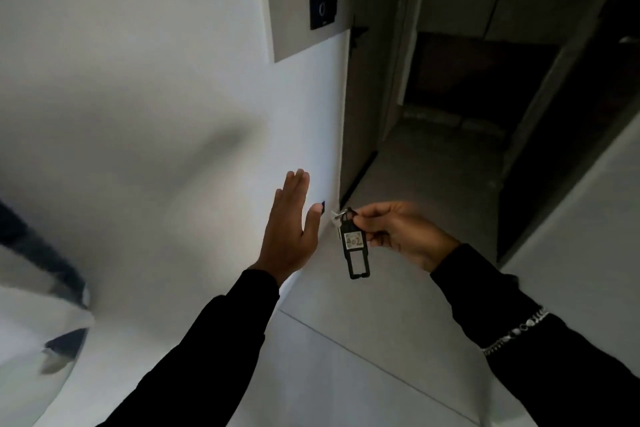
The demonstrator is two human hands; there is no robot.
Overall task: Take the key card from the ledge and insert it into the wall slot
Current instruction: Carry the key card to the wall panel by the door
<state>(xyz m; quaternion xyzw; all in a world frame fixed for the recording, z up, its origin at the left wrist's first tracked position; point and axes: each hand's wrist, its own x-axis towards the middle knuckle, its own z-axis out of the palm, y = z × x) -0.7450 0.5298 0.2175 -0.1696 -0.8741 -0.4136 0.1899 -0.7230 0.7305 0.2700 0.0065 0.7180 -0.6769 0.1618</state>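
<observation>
My right hand (403, 234) pinches the top of a black key card tag (356, 250), which hangs down with a pale label reading 402 and a metal ring with a small key at its top. My left hand (289, 236) is flat and open against the white wall, fingers together and pointing up. The black wall slot unit (322, 8) sits high up on a grey panel (298, 28), well above both hands. No ledge can be made out.
The white wall (156, 97) fills the left side, ending at a corner beside a dark doorway (450, 97). Pale floor tiles (346, 357) lie below. A blurred white and dark shape (45, 288) is at the left edge.
</observation>
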